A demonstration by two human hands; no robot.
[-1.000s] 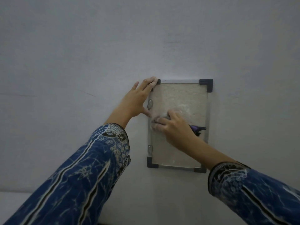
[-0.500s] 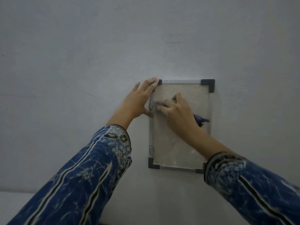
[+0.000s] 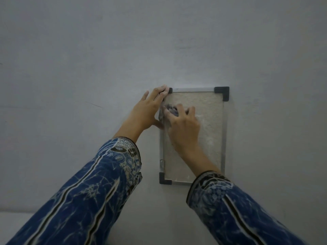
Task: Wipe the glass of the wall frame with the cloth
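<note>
A rectangular wall frame with metal edges and dark corner caps hangs on the grey wall; its glass looks dusty and pale. My right hand grips a small dark cloth bunched under its fingers and presses it on the glass near the upper left corner. My left hand lies flat on the wall with straight fingers, its fingertips on the frame's top left corner and its thumb against the left edge. Most of the cloth is hidden under my fingers.
The plain grey wall fills the view around the frame. A pale ledge or surface shows at the bottom left. Both forearms in blue patterned sleeves reach up from below.
My right hand has moved the cloth up the glass from the middle left to the upper left area. The cloth's purple tail no longer shows. My left hand has stayed on the corner.
</note>
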